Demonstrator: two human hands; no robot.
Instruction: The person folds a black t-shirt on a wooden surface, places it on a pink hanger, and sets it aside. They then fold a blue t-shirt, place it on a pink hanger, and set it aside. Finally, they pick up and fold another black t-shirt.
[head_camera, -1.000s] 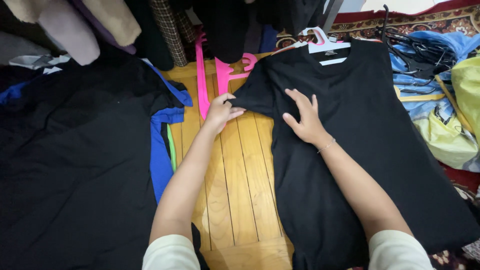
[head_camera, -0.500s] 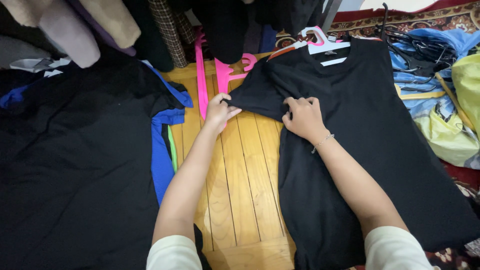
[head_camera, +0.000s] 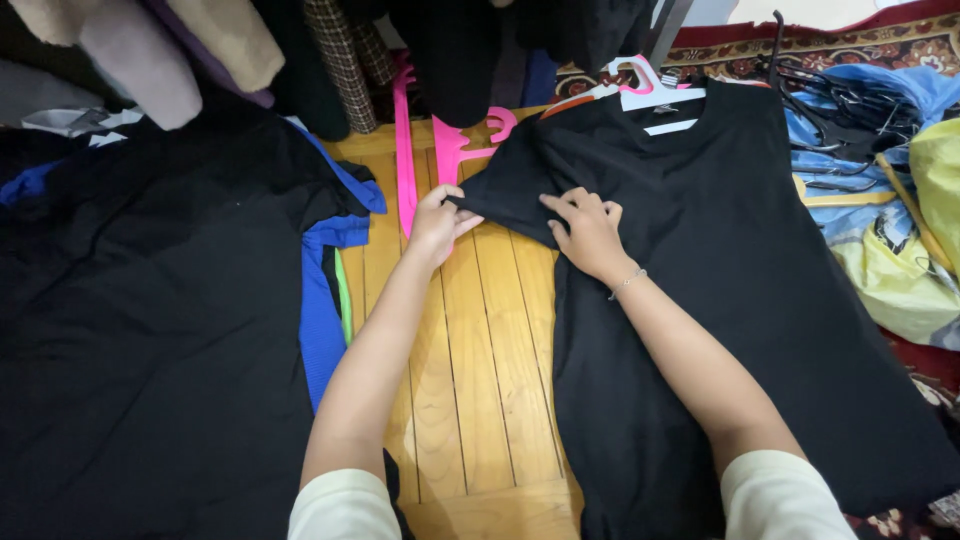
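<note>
A black T-shirt (head_camera: 740, 270) lies spread flat on the wooden floor (head_camera: 480, 380), with a white hanger (head_camera: 655, 95) in its neck. My left hand (head_camera: 437, 222) pinches the end of the shirt's left sleeve (head_camera: 500, 185). My right hand (head_camera: 588, 232) is closed on the sleeve fabric near the armpit. A thin bracelet sits on my right wrist.
A big black garment (head_camera: 140, 330) covers the floor on the left, over blue cloth (head_camera: 322, 300). Pink hangers (head_camera: 430, 150) lie behind the sleeve. Hanging clothes (head_camera: 300, 50) fill the top. Black hangers (head_camera: 850, 110), blue and yellow fabric (head_camera: 900, 250) and a patterned rug lie at right.
My right hand went from flat with spread fingers to closed on the sleeve fabric. My left hand closed on the sleeve's end. The view moved slightly nearer.
</note>
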